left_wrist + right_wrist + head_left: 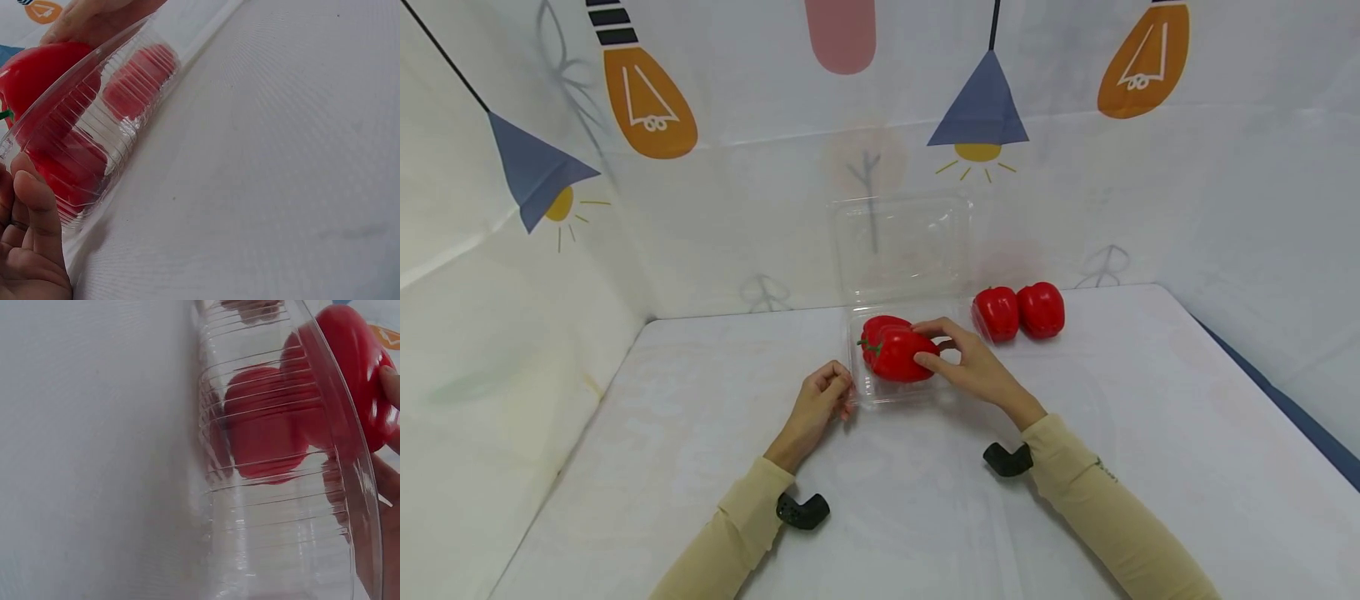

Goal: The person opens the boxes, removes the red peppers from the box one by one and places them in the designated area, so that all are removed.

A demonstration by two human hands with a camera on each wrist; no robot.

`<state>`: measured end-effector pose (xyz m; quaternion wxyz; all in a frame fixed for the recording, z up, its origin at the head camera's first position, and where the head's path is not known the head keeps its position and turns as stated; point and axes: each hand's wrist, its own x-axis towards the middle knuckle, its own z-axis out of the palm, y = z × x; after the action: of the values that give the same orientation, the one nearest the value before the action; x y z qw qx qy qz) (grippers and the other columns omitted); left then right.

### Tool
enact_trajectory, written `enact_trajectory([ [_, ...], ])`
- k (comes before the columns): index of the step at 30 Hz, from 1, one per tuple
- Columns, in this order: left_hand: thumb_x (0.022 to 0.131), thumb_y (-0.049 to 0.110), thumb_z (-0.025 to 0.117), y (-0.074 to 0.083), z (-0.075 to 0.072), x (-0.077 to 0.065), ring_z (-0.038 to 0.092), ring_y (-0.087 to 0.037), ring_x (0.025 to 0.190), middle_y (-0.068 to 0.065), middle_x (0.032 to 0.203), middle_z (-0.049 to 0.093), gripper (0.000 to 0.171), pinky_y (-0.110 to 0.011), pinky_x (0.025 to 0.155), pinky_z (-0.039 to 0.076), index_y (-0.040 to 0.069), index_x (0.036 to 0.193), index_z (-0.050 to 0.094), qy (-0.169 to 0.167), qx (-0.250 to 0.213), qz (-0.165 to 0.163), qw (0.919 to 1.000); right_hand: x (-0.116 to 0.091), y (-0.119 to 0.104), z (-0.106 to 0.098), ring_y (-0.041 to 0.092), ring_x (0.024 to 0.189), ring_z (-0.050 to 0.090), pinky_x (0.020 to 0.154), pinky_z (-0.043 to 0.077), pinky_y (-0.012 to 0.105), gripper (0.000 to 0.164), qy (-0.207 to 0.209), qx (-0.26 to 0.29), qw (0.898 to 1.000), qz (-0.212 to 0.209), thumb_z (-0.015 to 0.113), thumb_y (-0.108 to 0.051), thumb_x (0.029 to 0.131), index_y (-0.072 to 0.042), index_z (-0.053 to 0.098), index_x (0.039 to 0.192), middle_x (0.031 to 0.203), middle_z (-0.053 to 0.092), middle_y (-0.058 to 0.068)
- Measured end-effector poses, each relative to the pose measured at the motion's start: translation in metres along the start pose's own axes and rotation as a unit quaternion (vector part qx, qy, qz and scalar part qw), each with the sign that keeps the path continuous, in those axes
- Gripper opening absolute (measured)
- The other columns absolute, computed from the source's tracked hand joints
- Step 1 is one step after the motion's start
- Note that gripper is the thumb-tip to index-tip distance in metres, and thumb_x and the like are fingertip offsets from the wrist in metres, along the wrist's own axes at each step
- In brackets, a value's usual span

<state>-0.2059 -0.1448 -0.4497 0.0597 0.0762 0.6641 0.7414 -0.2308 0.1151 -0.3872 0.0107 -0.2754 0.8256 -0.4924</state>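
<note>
A clear plastic clamshell container [859,392] sits on the table, its transparent lid [910,250] raised at the back. My left hand [820,404] pinches the container's front left rim between thumb and fingers, seen also in the left wrist view. Over the container, my right hand [966,362] grips a red bell pepper [898,358] with a green stem, thumb on its near side. Another red pepper [882,325] lies in the container, partly hidden behind the held one. Through the ribbed wall, the right wrist view shows the lower pepper [265,425] beneath the held pepper [353,369].
Two more red peppers, a nearer-left one [997,313] and one beside it [1041,310], stand right of the container by the table's back edge. A white cloth covers the table [715,375]. Behind hangs a printed curtain [737,208].
</note>
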Motion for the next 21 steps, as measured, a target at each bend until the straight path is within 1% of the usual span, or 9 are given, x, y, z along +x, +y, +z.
enact_trajectory([
  [3, 0.097, 0.008, 0.047, 0.0, 0.0, 0.0, 0.052, -0.007, 0.05, 0.004, 0.063, 0.051, 0.014, -0.018, 0.045, 0.043, 0.009, 0.083, 0.049, 0.0, 0.0, 0.0, 1.0, -0.002, -0.011, -0.004, 0.027, 0.119, 0.052, 0.099, 0.046, 0.048, 0.046, -0.015, 0.016, 1.0, 0.013, 0.066, -0.015, 0.087, -0.008, 0.048, 0.13, 0.13, 0.053, 0.009],
  [5, 0.097, 0.008, 0.047, 0.001, 0.0, 0.0, 0.052, -0.007, 0.05, 0.004, 0.063, 0.051, 0.014, -0.018, 0.045, 0.043, 0.009, 0.082, 0.049, 0.002, 0.0, 0.001, 1.0, -0.003, -0.013, -0.006, 0.03, 0.12, 0.051, 0.099, 0.046, 0.047, 0.047, -0.029, 0.021, 0.999, 0.029, 0.065, -0.016, 0.088, -0.008, 0.046, 0.13, 0.13, 0.052, 0.01],
  [8, 0.097, 0.009, 0.047, 0.001, 0.001, -0.001, 0.051, -0.007, 0.05, 0.004, 0.063, 0.051, 0.015, -0.018, 0.044, 0.043, 0.008, 0.082, 0.049, 0.006, 0.0, 0.002, 1.0, -0.002, -0.005, -0.009, 0.029, 0.121, 0.051, 0.098, 0.048, 0.046, 0.048, -0.046, 0.024, 0.997, 0.056, 0.066, -0.021, 0.088, -0.012, 0.045, 0.13, 0.131, 0.051, 0.008],
  [11, 0.096, 0.008, 0.048, 0.0, 0.001, 0.0, 0.052, -0.007, 0.05, 0.004, 0.062, 0.051, 0.014, -0.018, 0.044, 0.043, 0.008, 0.082, 0.049, 0.009, -0.001, 0.001, 1.0, -0.001, 0.007, -0.011, 0.027, 0.121, 0.051, 0.097, 0.049, 0.044, 0.051, -0.055, 0.023, 0.996, 0.07, 0.067, -0.026, 0.087, -0.016, 0.043, 0.132, 0.132, 0.05, 0.005],
  [15, 0.096, 0.008, 0.049, -0.001, 0.0, 0.001, 0.051, -0.007, 0.049, 0.003, 0.062, 0.05, 0.014, -0.019, 0.044, 0.043, 0.007, 0.082, 0.049, 0.01, 0.001, 0.001, 0.9999, -0.001, 0.013, -0.016, 0.024, 0.121, 0.048, 0.097, 0.049, 0.043, 0.057, -0.059, 0.02, 0.996, 0.065, 0.067, -0.032, 0.086, -0.025, 0.041, 0.136, 0.131, 0.048, 0.001],
  [18, 0.096, 0.008, 0.048, -0.001, 0.0, 0.001, 0.051, -0.008, 0.049, 0.003, 0.063, 0.051, 0.014, -0.019, 0.044, 0.043, 0.007, 0.082, 0.049, 0.008, 0.002, 0.003, 1.0, -0.002, 0.012, -0.021, 0.022, 0.121, 0.046, 0.096, 0.049, 0.042, 0.058, -0.064, 0.012, 0.996, 0.059, 0.067, -0.034, 0.085, -0.035, 0.04, 0.137, 0.128, 0.048, -0.001],
  [21, 0.097, 0.007, 0.048, -0.001, -0.001, 0.001, 0.051, -0.008, 0.05, 0.003, 0.063, 0.051, 0.014, -0.019, 0.044, 0.043, 0.006, 0.083, 0.048, 0.002, 0.002, 0.004, 1.0, -0.004, 0.011, -0.024, 0.022, 0.121, 0.043, 0.095, 0.05, 0.042, 0.057, -0.074, 0.009, 0.996, 0.056, 0.066, -0.034, 0.086, -0.038, 0.041, 0.138, 0.125, 0.046, 0.0],
])
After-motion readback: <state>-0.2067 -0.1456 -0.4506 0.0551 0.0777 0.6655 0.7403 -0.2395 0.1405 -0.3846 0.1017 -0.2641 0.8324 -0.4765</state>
